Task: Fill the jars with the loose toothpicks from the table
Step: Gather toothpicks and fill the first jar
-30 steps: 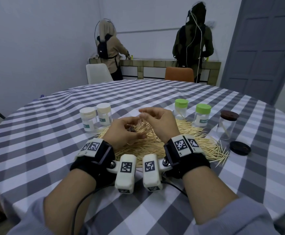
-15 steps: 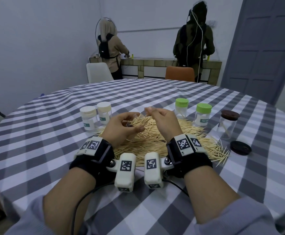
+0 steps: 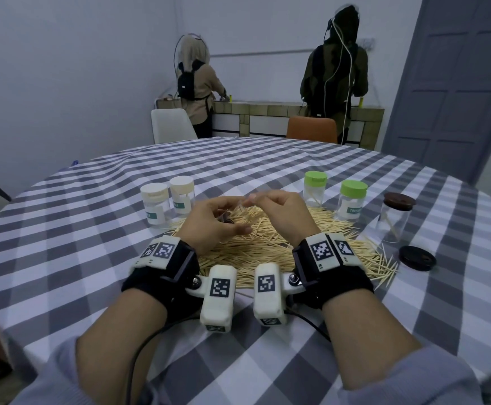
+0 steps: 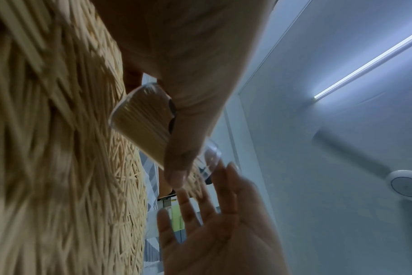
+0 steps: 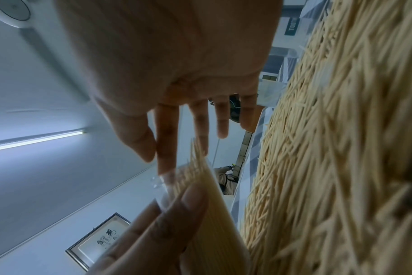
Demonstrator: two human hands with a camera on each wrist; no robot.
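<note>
A big heap of loose toothpicks (image 3: 270,247) lies on the checked tablecloth (image 3: 92,258). Above it my left hand (image 3: 215,225) grips a small clear jar (image 4: 141,119), tilted and packed with toothpicks; its thumb (image 4: 175,167) lies across the side. In the head view only a bit of the jar (image 3: 239,206) shows between the hands. My right hand (image 3: 282,211) is at the jar's mouth. Its fingers (image 5: 167,141) are straight and touch the toothpick tips (image 5: 195,163) that stick out.
Two white-lidded jars (image 3: 155,206) (image 3: 182,197) stand left of the heap, two green-lidded ones (image 3: 315,188) (image 3: 352,200) to the right. A brown-lidded clear jar (image 3: 396,219) and a loose dark lid (image 3: 417,257) lie further right. Two people (image 3: 197,92) work at the back counter.
Both hands have risen a little over the heap. The right hand's fingertips have moved to the mouth of the jar held by the left hand.
</note>
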